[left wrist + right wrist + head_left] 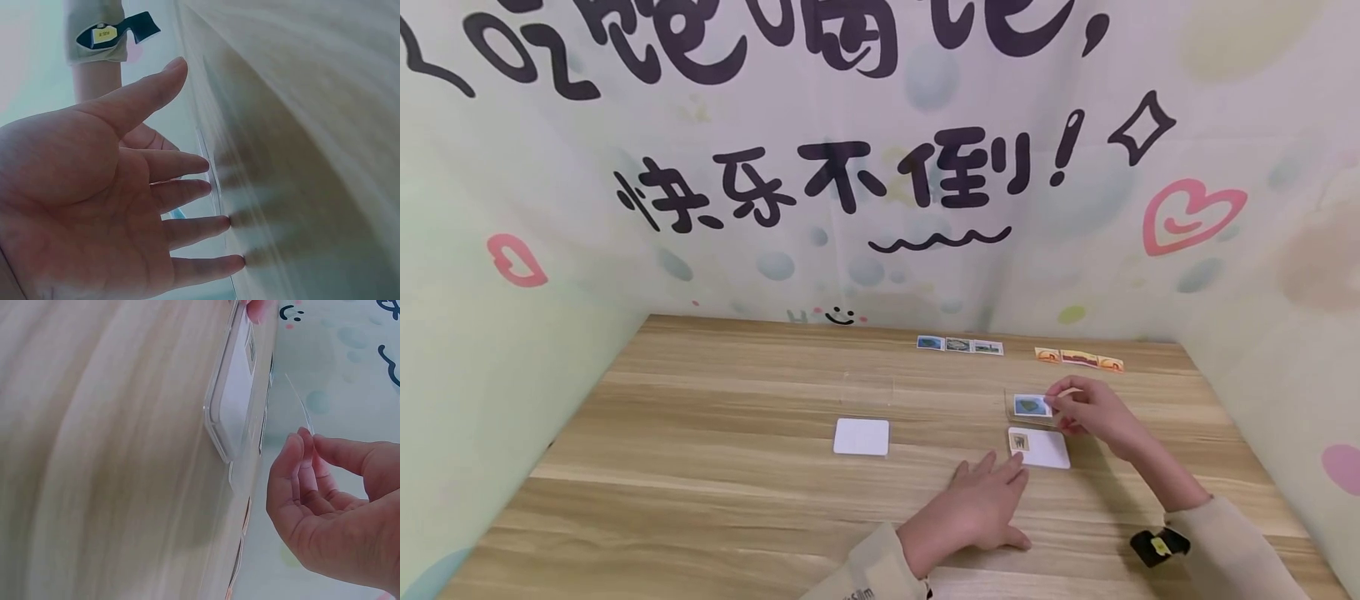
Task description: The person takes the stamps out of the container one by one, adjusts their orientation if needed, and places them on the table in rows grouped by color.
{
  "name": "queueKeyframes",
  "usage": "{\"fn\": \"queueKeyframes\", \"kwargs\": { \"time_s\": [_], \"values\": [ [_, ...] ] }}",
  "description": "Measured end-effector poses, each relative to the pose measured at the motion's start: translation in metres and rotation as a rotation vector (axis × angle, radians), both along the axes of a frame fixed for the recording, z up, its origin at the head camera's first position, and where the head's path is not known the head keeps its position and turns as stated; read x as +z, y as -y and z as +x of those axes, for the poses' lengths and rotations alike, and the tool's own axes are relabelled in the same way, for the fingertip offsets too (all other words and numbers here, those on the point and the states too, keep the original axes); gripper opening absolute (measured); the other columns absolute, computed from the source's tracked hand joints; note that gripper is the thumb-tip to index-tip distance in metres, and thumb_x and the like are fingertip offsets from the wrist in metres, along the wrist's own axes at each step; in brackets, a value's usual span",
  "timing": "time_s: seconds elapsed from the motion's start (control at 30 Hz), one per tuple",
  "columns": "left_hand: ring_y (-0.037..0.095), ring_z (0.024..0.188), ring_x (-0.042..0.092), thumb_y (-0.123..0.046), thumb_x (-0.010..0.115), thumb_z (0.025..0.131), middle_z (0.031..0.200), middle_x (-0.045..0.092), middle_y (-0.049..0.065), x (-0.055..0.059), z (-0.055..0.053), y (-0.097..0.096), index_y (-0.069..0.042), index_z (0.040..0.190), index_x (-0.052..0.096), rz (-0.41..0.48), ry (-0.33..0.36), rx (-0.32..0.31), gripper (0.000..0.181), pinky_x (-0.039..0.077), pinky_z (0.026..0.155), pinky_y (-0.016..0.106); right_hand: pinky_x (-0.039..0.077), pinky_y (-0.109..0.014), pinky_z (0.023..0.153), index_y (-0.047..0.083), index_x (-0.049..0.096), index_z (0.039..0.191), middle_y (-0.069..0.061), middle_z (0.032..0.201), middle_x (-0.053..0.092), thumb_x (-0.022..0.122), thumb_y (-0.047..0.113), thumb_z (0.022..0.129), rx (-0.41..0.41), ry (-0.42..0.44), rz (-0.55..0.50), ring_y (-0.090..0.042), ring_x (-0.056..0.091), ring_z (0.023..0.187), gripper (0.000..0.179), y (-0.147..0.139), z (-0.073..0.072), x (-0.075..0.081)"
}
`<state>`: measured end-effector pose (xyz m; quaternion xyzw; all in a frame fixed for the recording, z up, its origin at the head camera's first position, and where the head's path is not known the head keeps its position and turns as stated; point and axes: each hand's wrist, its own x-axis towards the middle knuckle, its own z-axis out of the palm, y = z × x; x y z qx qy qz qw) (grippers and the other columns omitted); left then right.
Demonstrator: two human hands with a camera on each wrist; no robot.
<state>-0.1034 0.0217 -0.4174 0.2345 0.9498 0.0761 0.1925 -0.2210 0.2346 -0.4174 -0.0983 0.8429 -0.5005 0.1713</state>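
Note:
My right hand pinches one edge of a blue stamp with a green shape. In the right wrist view, the pinched stamp shows edge-on as a thin line above the table. Below it in the head view lies a clear plastic cover. Nearer me is a white card in a clear case, bearing a small tan stamp at its left end. My left hand has its fingers spread and straight, with fingertips at the near left edge of that case.
A second white card lies to the left, with another clear cover behind it. Toward the back wall are a row of blue and grey stamps and a row of orange and red stamps.

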Motion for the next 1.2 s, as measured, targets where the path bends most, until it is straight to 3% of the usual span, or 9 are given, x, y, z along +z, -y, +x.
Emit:
{"fn": "queueKeyframes", "kwargs": {
  "time_s": [0.37,0.7,1.2],
  "values": [
    [0.017,0.158,0.029,-0.063,0.072,0.091,0.173,0.022,-0.015,0.001,-0.002,0.0,-0.026,0.164,0.04,-0.011,0.014,0.01,0.087,0.035,0.124,0.044,0.058,-0.027,0.063,-0.016,0.055,0.119,-0.005,0.085,0.065,0.057,0.006,0.108,0.005,0.02,-0.025,-0.011,0.062,0.071,0.025,0.005,-0.01,0.001],
    [0.017,0.159,0.028,-0.064,0.071,0.091,0.174,0.021,-0.015,0.0,-0.003,-0.001,-0.026,0.163,0.041,-0.025,0.008,-0.002,0.087,0.035,0.124,0.045,0.058,-0.03,0.064,-0.017,0.056,0.117,-0.008,0.083,0.066,0.058,0.003,0.106,0.03,-0.05,-0.021,-0.013,0.063,0.071,0.023,0.01,-0.017,0.004],
    [0.017,0.158,0.029,-0.064,0.071,0.091,0.173,0.022,-0.016,-0.002,-0.002,-0.002,-0.027,0.163,0.041,-0.029,0.003,-0.004,0.086,0.036,0.123,0.044,0.058,-0.03,0.064,-0.016,0.058,0.116,-0.01,0.085,0.067,0.059,0.003,0.106,0.008,-0.049,-0.004,-0.014,0.064,0.071,0.021,0.015,-0.026,0.002]
  ]
}}
